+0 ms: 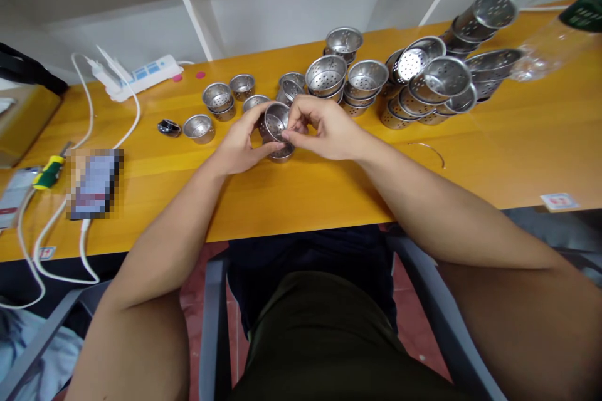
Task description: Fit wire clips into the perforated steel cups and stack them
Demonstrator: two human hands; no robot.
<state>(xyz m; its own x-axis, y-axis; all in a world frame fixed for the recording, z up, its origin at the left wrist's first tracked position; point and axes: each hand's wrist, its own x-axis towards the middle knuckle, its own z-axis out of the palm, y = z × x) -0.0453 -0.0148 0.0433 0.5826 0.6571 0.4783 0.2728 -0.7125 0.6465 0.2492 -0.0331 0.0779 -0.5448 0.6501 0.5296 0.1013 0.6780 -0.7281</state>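
My left hand (pixel 242 144) is wrapped round the side of a small perforated metal cup (pixel 276 118), tilted so that its mouth faces me. At the cup's near right rim my right hand (pixel 324 127) is closed in a pinch, thumb and forefinger together. Whatever lies between those fingertips is too small to make out. Just below the held cup sits another metal cup (pixel 281 154), partly covered by the left thumb. Close behind the hands stand more such cups, among them a short one (pixel 255 102) half hidden by the left fingers.
Stacks of larger perforated cups (pixel 442 78) stand at the right, near a clear plastic bottle (pixel 550 50). Small cups (pixel 199 129) and a dark shiny object (pixel 168 128) lie left. A thin curved wire (pixel 435 151), power strip (pixel 141 78), phone (pixel 96 185) and screwdriver (pixel 49 172) share the table.
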